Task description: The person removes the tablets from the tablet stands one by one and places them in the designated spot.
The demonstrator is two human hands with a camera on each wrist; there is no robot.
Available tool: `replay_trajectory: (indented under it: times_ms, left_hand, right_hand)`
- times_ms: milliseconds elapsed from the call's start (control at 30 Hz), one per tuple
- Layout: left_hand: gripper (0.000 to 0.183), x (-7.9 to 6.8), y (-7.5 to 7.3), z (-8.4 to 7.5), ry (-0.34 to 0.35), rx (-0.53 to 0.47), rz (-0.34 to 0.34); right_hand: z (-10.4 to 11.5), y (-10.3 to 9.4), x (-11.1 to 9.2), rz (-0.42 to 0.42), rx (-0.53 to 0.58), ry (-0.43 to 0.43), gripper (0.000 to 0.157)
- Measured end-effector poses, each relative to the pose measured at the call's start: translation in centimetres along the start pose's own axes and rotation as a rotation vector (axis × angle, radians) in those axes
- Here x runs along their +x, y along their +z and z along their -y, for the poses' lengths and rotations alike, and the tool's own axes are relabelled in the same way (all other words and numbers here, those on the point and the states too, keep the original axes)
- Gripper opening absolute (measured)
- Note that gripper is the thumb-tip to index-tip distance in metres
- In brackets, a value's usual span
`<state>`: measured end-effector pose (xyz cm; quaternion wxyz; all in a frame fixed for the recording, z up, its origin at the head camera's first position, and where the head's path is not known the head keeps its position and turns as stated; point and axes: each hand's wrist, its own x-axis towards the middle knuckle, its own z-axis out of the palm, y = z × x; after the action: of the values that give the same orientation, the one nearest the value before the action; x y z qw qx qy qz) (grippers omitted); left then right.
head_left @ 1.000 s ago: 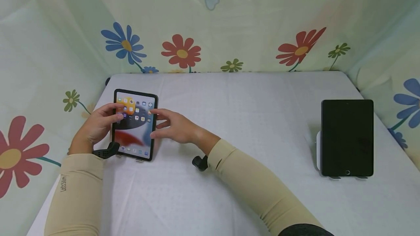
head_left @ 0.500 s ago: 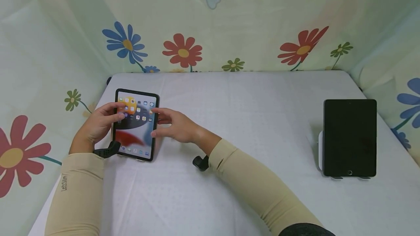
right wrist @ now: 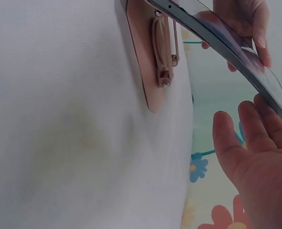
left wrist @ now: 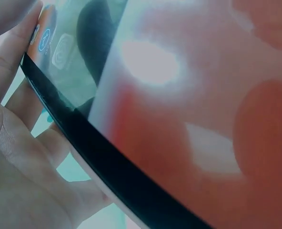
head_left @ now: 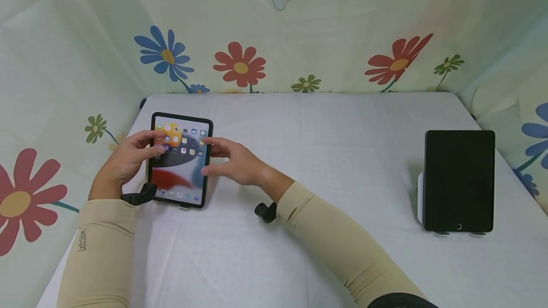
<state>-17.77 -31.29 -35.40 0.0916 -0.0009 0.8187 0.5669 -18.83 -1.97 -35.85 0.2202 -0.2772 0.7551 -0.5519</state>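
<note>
A tablet with a black border (head_left: 181, 168), its screen lit with app icons, stands tilted at the left of the table. My left hand (head_left: 126, 160) grips its left edge, with thumb and a finger over the screen. In the left wrist view, other fingers (left wrist: 55, 143) reach behind the edge. My right hand (head_left: 239, 163) holds the right edge, thumb low and index finger higher. The right wrist view shows right fingers (right wrist: 253, 124) at the tablet's underside. A pinkish metal stand (right wrist: 153, 62) with a hinged arm is below the tablet there.
A second tablet (head_left: 460, 179), its screen dark, leans on a white stand (head_left: 421, 198) at the table's right. A white cloth (head_left: 308, 146) covers the table. Flower-printed curtains (head_left: 334, 27) enclose the back and sides.
The lit tablet has shifted slightly up and to the right, with both hands moving along with it. The whole head view has also drifted a little. The dark tablet stays in place.
</note>
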Motion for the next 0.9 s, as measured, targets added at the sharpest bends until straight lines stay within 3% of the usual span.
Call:
replay_trajectory:
  times_ms: [300, 600, 733, 900]
  left_hand:
    - [0.034, -0.5, 0.7, -1.9, 0.075, 0.125, -0.057]
    - [0.050, -1.4, 2.4, -4.8, 0.055, 0.324, -0.118]
    - [0.048, -1.5, 3.0, -5.2, 0.092, 0.309, -0.124]
    - [0.045, -1.2, 3.9, -5.2, 0.129, 0.208, -0.076]
  right_hand:
    - [0.4, -0.9, -0.7, -0.039, 0.056, -0.034, 0.067]
    - [0.7, -2.0, -1.4, -0.151, 0.137, -0.075, 0.061]
    - [0.7, -2.3, -1.6, -0.207, 0.125, -0.075, 0.058]
    - [0.4, -2.7, -1.8, -0.270, 0.074, -0.062, 0.056]
